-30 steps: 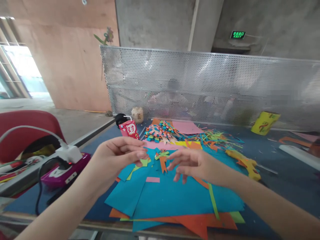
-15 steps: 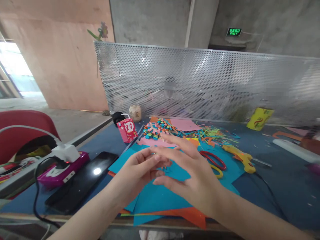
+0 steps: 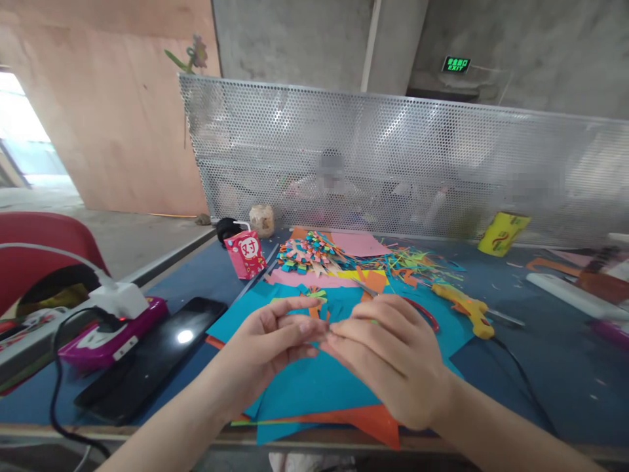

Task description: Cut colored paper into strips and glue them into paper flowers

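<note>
blue paper (image 3: pixel 319 390) lies beneath left hand (image 3: pixel 272 341) and right hand (image 3: pixel 405 360).

Saw smooth, matt paper in the blue sheets (image 3: pixel 319 393) and orange sheet (image 3: pixel 379 421), thin cut paper in the loose strips (image 3: pixel 417 263). Noted a glossy black face on the phone (image 3: pixel 147 364), shiny purple plastic on the power strip (image 3: pixel 111 333), smooth yellow plastic on the glue gun (image 3: pixel 462 303), glossy printed card on the drink carton (image 3: pixel 246 255). Recorded shiny perforated metal in the screen (image 3: pixel 285 131), matt tabletop (image 3: pixel 523 354), rough concrete-like wall (image 3: pixel 295 39).
</note>
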